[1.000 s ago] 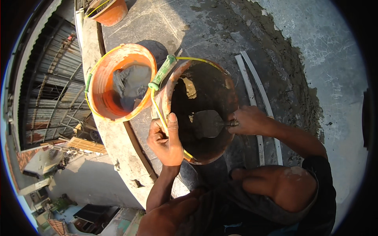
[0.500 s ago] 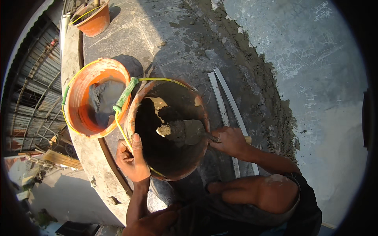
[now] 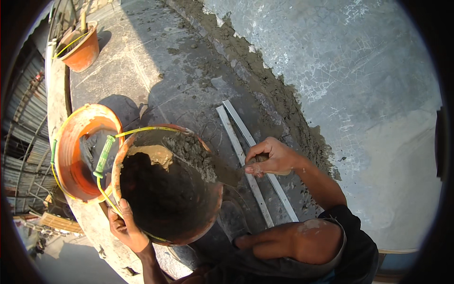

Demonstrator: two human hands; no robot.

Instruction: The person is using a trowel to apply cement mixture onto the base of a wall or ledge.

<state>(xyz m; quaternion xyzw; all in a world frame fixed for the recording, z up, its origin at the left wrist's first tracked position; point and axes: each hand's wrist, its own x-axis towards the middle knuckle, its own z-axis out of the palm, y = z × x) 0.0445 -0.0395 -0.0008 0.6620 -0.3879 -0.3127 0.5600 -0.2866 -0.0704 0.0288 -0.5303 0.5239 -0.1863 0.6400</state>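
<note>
Holding one trowel (image 3: pixel 228 176) is the right grip (image 3: pixel 276 158); the left grip (image 3: pixel 130 230) holds one bucket (image 3: pixel 212 203) of three.

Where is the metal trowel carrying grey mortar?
Near the head view's centre, the trowel is in the right hand, its mortar at the right rim of the nearest round orange plastic bucket.

Three orange buckets (image 3: pixel 84 57), three yellow handles (image 3: pixel 146 128) and two green grips (image 3: pixel 104 156) are visible, along with two pale metal strips (image 3: pixel 235 143), one trowel (image 3: pixel 229 175) and the person's two hands (image 3: pixel 273 158): one left, one right.
</note>
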